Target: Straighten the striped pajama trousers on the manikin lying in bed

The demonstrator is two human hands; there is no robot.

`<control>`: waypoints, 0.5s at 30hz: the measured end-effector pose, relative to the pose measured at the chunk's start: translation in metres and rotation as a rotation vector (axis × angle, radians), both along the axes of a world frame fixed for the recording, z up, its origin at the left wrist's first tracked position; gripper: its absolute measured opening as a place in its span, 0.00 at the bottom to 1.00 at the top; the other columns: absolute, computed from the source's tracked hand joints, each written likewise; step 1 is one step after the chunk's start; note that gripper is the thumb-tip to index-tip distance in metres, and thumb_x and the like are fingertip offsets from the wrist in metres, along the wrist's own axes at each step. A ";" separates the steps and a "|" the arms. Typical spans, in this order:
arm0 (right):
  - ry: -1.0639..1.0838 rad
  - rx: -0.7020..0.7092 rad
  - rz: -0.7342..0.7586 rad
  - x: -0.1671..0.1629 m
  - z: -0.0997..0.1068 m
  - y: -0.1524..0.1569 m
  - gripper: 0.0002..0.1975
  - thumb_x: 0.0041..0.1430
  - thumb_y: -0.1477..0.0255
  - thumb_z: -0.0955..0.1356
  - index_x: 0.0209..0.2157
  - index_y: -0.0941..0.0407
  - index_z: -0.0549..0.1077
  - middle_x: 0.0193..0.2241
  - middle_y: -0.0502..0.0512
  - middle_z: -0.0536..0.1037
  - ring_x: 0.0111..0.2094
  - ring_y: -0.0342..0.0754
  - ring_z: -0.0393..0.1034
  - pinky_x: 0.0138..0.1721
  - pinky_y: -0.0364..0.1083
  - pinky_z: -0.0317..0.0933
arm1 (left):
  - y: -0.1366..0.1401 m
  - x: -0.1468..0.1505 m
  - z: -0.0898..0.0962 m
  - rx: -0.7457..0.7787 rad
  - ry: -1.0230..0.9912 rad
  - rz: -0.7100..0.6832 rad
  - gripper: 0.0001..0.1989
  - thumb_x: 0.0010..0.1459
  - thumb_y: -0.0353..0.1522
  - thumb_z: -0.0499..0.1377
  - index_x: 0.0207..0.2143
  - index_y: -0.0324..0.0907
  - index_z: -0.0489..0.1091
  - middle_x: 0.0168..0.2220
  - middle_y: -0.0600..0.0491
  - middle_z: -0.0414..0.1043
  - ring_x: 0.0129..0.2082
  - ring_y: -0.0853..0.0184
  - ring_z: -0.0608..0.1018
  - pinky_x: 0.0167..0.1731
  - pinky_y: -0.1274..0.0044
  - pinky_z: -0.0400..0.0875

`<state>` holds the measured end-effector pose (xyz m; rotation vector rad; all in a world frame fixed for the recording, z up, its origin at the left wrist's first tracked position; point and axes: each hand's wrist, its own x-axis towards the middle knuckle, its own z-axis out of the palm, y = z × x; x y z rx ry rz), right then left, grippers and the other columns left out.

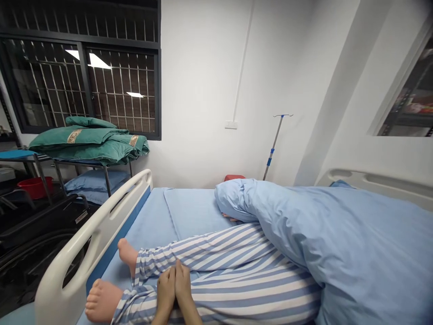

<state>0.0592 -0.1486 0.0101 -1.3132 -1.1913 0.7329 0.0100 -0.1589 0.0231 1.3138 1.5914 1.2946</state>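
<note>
- Striped trousers [237,289], blue and white, clothe the legs of a figure lying on its back on a bed; they run from under a quilt, at right, to the ankles, at left.
- The left hand [166,288] and right hand [183,282] are pressed together side by side, backs upward, over the nearer lower leg. Their fingertips are hidden, so I cannot tell whether they pinch cloth, touch it or sit just above it. Held this close, they seem to be kept to one small spot.
- The near foot [103,301] and far foot [127,253] are bare, toes up, close to the white footboard [50,289], which probably guards the bed's end.
- The light blue quilt [365,243] is heaped over the upper body, leaving the legs uncovered and, it seems, within easy reach. A few fingers [230,218] show beneath its edge.
- A blue sheet [196,205] covers the mattress beyond the legs.
- Behind the bed, a hooked pole [278,131] stands by the wall, likely placed there to hang things near the figure.
- At left, green bedding [91,140] is piled on a metal rack, apparently stored off the floor.
</note>
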 end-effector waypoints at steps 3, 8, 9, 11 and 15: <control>0.099 -0.031 0.020 0.007 -0.001 -0.001 0.26 0.56 0.55 0.57 0.15 0.59 0.65 0.14 0.51 0.67 0.19 0.42 0.59 0.21 0.41 0.55 | -0.003 -0.005 -0.015 0.003 0.143 -0.032 0.21 0.52 0.44 0.45 0.23 0.41 0.71 0.28 0.47 0.75 0.31 0.61 0.74 0.33 0.75 0.65; 0.105 -0.033 0.025 0.008 0.003 -0.003 0.26 0.54 0.54 0.57 0.14 0.58 0.62 0.13 0.49 0.64 0.18 0.41 0.56 0.21 0.41 0.52 | -0.004 -0.004 -0.013 0.026 0.202 -0.054 0.22 0.55 0.44 0.42 0.24 0.42 0.70 0.27 0.47 0.74 0.29 0.63 0.74 0.32 0.76 0.64; 0.088 -0.038 0.027 0.007 0.004 -0.003 0.26 0.55 0.54 0.56 0.14 0.58 0.62 0.13 0.49 0.65 0.18 0.41 0.56 0.21 0.41 0.52 | -0.005 -0.004 -0.011 0.023 0.208 -0.055 0.23 0.55 0.43 0.42 0.24 0.41 0.70 0.27 0.47 0.74 0.29 0.63 0.74 0.32 0.76 0.64; 0.029 -0.047 0.027 0.008 0.005 -0.003 0.26 0.56 0.54 0.55 0.14 0.57 0.63 0.14 0.50 0.66 0.18 0.42 0.57 0.21 0.41 0.52 | -0.005 -0.005 -0.010 0.022 0.223 -0.059 0.23 0.56 0.43 0.41 0.25 0.41 0.70 0.27 0.47 0.74 0.30 0.63 0.74 0.32 0.75 0.64; -0.228 -0.058 0.024 0.013 0.019 -0.006 0.27 0.58 0.59 0.53 0.14 0.57 0.65 0.14 0.53 0.69 0.18 0.43 0.59 0.20 0.41 0.50 | -0.003 -0.007 -0.020 0.053 0.358 -0.048 0.21 0.56 0.38 0.42 0.29 0.40 0.71 0.30 0.46 0.75 0.33 0.63 0.75 0.35 0.75 0.65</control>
